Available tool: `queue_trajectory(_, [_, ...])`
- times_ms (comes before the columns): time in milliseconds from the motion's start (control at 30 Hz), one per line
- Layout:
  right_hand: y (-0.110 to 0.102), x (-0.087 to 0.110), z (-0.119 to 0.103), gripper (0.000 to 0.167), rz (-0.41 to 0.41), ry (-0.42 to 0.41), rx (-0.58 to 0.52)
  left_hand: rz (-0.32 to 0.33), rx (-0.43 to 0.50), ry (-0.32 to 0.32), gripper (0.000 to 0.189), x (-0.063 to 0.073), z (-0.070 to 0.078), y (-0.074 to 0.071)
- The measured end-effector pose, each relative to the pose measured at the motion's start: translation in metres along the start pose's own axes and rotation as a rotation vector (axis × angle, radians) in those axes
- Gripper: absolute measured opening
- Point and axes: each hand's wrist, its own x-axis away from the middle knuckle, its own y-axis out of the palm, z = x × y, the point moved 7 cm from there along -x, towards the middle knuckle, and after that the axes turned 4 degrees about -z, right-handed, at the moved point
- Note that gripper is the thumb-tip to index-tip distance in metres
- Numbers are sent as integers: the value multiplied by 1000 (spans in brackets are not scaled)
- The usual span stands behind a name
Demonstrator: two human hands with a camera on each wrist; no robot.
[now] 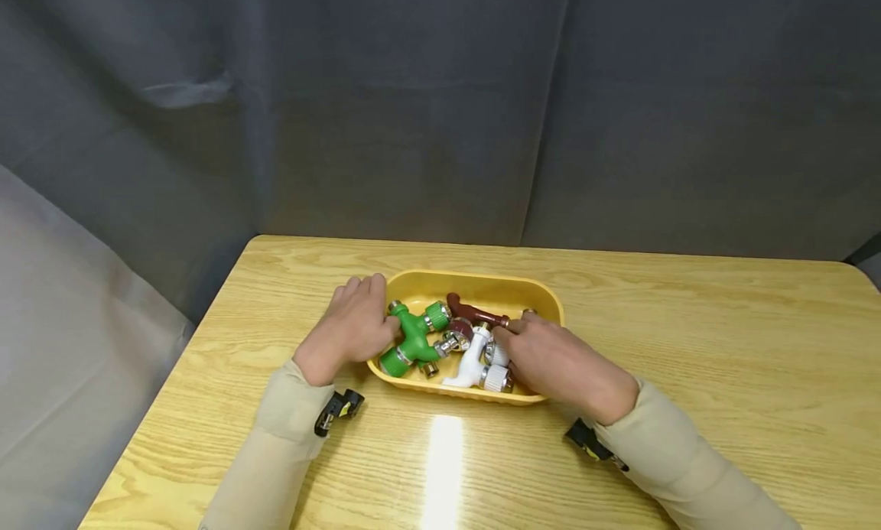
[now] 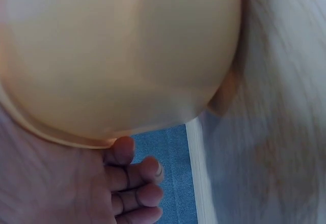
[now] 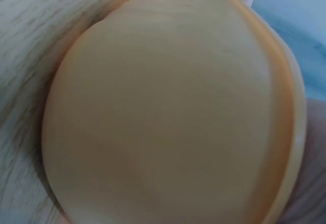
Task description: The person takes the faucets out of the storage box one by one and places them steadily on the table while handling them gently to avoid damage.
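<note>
A yellow oval tub (image 1: 475,274) on the wooden table holds several plastic taps with metal fittings. My left hand (image 1: 354,323) grips the tub's left rim, its thumb over the edge beside a green double tap (image 1: 415,339). Curled fingertips (image 2: 147,196) show outside the tub wall in the left wrist view. My right hand (image 1: 554,358) reaches over the right rim, close to a white tap (image 1: 470,365). Its fingertips are hidden inside the tub, so I cannot tell what they hold. A dark red tap (image 1: 475,313) lies toward the tub's far side.
The wooden table (image 1: 723,377) extends widely to the right of the tub. Dark grey cloth (image 1: 413,132) hangs behind its far edge, with lighter cloth (image 1: 62,346) at the left. Small black devices (image 1: 337,412) sit at both sleeve cuffs.
</note>
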Motion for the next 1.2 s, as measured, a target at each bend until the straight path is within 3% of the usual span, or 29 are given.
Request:
queue_trajectory(233, [1,-2,-4,13,-25,-2,7,4,7,-7,28,3,-2,-2])
queue_trajectory(533, [1,-6,-1,11,-39,18,-116,-4,12,-12,28,4,-5,-2])
queue_trajectory(1200, [6,-7,3,13,-65,59,-129,-11,19,-21,29,1,-6,0])
